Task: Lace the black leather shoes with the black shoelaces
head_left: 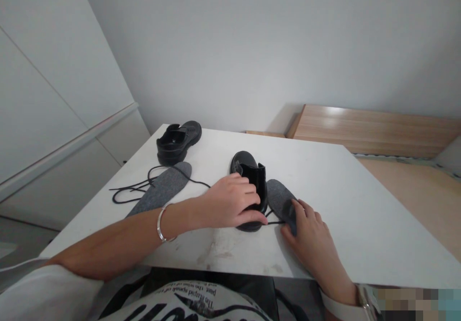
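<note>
A black shoe (249,166) sits near the middle of the white table, its toe pointing away from me. My left hand (236,201) lies across its opening, with fingers curled over the shoe and the thumb at the heel; it hides much of the inside. Beside the shoe on the right is a grey insole (278,194). My right hand (311,230) pinches the near end of that insole, where a dark patch shows. A black lace passes near the shoe's heel toward the right hand.
A second black shoe (176,143) stands at the table's far left. Another grey insole (163,186) lies nearer, with black laces (133,186) looped across and beside it. The white table (317,177) has smudges near its front edge. A wooden board (374,126) is behind, right.
</note>
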The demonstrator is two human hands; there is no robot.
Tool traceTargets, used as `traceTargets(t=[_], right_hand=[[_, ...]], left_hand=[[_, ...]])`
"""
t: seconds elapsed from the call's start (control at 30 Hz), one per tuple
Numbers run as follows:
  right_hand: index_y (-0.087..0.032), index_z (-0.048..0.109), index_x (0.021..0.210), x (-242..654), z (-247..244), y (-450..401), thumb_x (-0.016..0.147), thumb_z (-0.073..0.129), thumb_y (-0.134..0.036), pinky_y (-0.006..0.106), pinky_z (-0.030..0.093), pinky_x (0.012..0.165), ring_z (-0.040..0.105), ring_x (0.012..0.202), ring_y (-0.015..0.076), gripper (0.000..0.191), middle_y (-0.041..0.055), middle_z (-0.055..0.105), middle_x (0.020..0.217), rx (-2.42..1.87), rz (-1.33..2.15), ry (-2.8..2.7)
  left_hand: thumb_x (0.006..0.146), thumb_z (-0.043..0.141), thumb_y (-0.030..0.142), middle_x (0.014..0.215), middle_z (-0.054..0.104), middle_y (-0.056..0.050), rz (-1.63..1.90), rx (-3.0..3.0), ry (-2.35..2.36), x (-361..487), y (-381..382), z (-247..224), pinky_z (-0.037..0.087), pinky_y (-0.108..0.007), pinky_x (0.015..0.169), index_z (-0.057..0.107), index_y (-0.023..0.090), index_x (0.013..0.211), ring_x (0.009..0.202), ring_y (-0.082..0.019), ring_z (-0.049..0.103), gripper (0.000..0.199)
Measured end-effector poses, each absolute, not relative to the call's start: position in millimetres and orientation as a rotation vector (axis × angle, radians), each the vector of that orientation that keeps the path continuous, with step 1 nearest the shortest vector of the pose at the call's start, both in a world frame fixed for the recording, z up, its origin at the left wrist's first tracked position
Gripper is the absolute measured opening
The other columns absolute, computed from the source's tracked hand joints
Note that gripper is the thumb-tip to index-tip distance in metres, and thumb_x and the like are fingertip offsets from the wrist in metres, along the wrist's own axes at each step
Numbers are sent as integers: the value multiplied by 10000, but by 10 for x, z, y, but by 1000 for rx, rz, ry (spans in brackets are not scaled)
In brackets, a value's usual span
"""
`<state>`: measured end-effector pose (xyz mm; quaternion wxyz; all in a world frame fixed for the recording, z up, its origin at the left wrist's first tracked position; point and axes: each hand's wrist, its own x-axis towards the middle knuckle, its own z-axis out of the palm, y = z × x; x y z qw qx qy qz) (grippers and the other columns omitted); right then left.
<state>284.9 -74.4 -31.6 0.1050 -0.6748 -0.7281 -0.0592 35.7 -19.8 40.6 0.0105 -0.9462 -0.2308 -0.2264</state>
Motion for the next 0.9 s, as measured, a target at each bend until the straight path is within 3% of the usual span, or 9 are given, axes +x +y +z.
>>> traceTargets(t=[0.13,0.23,0.37,0.5,0.8,0.9], right_hand=[[-119,568,1108,2961,-247,-699,879,472,-245,452,543,871,655,1004,304,278,185,662,1170,-1857,-6,-1911],[-170,600,983,2988,-59,-668,870,495,-330,444,540,865,681,911,272,223,148,691,1152,-1777,47,-1721],[-202,644,870,2904,392,-677,870,518,-385,378,536,838,695,927,234,222,113,677,1248,-1641,190,-1716],[-218,673,830,2734,897,-706,897,504,-365,278,516,706,675,956,198,235,80,667,1222,-1548,341,-1964],[-189,667,690,2354,1406,-513,863,499,-161,271,355,550,526,537,121,243,55,639,740,-1672,143,-2806],[-176,625,593,2202,1413,-409,820,554,-135,277,357,536,529,492,138,242,52,597,576,-1583,65,-2975]], left_hand=[[916,671,403,1037,656,-83,-895,-2846,-989,282,76,530,434,-352,859,644,152,1003,965,-232,577,267],[847,748,315,1180,633,-117,-851,-2885,-1244,284,300,469,463,-369,900,606,157,1175,1057,-263,590,390],[892,641,279,947,717,-71,-924,-2935,-1456,331,492,334,459,-332,803,703,178,969,904,-236,633,141],[920,584,347,701,662,-27,-1081,-2873,-1573,329,591,270,392,-279,653,698,161,758,692,-175,575,271],[883,595,338,565,477,35,-1306,-2866,-1705,335,653,208,280,-258,565,552,158,625,567,-119,421,317],[883,589,339,562,466,37,-1327,-2874,-1713,343,641,209,274,-265,564,535,165,628,562,-122,408,314]])
